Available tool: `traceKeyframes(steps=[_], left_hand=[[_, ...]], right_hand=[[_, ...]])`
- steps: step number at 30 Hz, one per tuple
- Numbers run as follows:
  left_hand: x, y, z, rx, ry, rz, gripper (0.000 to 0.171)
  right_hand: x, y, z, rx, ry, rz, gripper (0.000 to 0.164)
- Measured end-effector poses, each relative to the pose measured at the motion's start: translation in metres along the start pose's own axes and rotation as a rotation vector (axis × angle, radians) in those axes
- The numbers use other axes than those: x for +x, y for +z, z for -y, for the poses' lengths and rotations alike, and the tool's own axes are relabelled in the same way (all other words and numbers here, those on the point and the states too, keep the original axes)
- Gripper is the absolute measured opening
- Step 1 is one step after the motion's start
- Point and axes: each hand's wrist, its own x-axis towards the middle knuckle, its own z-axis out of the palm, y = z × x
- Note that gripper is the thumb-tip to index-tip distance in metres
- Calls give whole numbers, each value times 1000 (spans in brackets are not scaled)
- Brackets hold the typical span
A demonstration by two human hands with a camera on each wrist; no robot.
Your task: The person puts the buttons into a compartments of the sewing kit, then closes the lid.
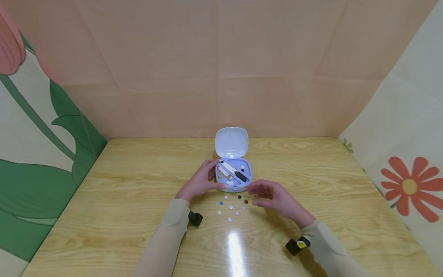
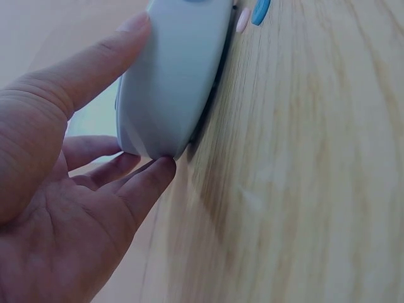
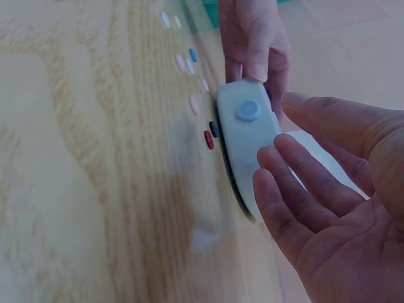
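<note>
A small lidded sewing box [image 1: 234, 189] stands on the table, its pale lid [image 1: 231, 142] raised. Inside its lilac tray lie a slim white-and-black tool [image 1: 238, 175], a pinkish strip-like item [image 1: 225, 173] and a few small round pieces. My left hand [image 1: 199, 182] holds the box by its left side, the thumb on the front wall and fingertips at the end wall, as the left wrist view shows. My right hand [image 1: 273, 197] is by the front right corner with relaxed, slightly bent fingers and nothing in them; whether they touch the box [image 3: 243, 136] I cannot tell.
Several small buttons lie scattered on the wooden table [image 1: 138, 184] in front of the box, among them a blue button [image 1: 221, 203], a black button [image 1: 239, 197] and a dark red button [image 1: 246, 201]. A plain backdrop [image 1: 166, 77] rises behind the table's far edge.
</note>
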Motion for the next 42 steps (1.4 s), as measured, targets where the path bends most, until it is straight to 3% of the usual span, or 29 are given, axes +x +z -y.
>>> traceKeyframes(steps=[14,25,33,42], left_hand=[[0,0,-1,-30,-8,7,91],[-14,-4,-33,-69,-5,30,88],[-15,-4,-34,-64,-8,26,87],[-14,-4,-32,-69,-5,30,86]], right_hand=[[3,9,-9,-27,49,31,42],[7,10,-14,-51,64,29,39],[8,14,-17,-88,1,19,36],[9,17,-16,-95,9,2,35]])
